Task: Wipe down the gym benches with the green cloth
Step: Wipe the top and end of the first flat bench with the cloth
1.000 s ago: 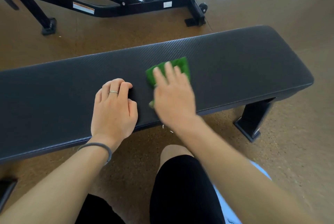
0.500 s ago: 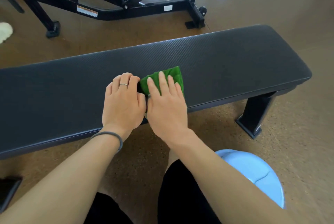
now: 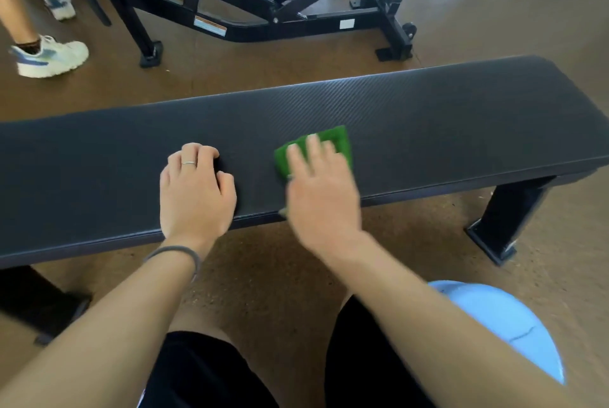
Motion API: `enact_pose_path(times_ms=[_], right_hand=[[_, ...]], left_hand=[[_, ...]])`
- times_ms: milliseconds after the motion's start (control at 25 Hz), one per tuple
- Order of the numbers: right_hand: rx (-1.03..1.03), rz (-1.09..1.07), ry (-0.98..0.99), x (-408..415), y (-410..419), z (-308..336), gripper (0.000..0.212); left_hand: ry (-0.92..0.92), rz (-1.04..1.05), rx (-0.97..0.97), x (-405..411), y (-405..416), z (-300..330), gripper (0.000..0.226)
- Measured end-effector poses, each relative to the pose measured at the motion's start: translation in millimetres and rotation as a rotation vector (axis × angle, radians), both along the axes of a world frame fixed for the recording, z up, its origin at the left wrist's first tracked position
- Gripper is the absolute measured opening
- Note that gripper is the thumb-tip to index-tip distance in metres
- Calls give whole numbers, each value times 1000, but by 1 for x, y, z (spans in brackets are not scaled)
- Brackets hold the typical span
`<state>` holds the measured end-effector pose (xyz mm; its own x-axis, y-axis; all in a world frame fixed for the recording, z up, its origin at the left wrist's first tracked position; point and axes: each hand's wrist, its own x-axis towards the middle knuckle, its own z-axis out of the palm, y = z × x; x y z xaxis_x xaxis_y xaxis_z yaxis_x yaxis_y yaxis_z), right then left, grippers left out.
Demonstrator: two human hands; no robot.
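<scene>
A flat black gym bench runs across the view. The folded green cloth lies on its padded top near the middle. My right hand lies flat on the cloth with straight fingers pressing it onto the pad; the hand is motion-blurred. My left hand rests on the bench top to the left of the cloth, its fingers curled under and holding nothing. A gap of bare pad separates the two hands.
A black adjustable bench frame stands on the brown floor behind. Another person's legs and white sneakers are at the far left. A light blue round object sits by my right knee. The bench leg stands at right.
My right hand has slid the green cloth to the right, away from my left hand. The view has tilted up, bringing another person's feet into sight.
</scene>
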<state>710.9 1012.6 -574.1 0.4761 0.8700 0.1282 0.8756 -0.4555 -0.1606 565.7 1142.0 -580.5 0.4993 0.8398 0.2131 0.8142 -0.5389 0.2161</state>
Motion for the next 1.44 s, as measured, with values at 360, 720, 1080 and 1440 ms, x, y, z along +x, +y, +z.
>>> enact_pose_path(times_ms=[360, 720, 1080, 1440], right_hand=[[-5, 110, 50, 19, -37, -5, 51], [-101, 114, 65, 26, 81, 5, 63], [-67, 346, 119, 27, 135, 6, 54], [-168, -107, 9, 157, 112, 0, 72]], left_hand=[[-30, -24, 9, 0, 0, -3, 34], [-4, -6, 8, 1, 1, -2, 41], [23, 13, 2, 3, 3, -1, 40], [19, 13, 16, 3, 4, 0, 42]])
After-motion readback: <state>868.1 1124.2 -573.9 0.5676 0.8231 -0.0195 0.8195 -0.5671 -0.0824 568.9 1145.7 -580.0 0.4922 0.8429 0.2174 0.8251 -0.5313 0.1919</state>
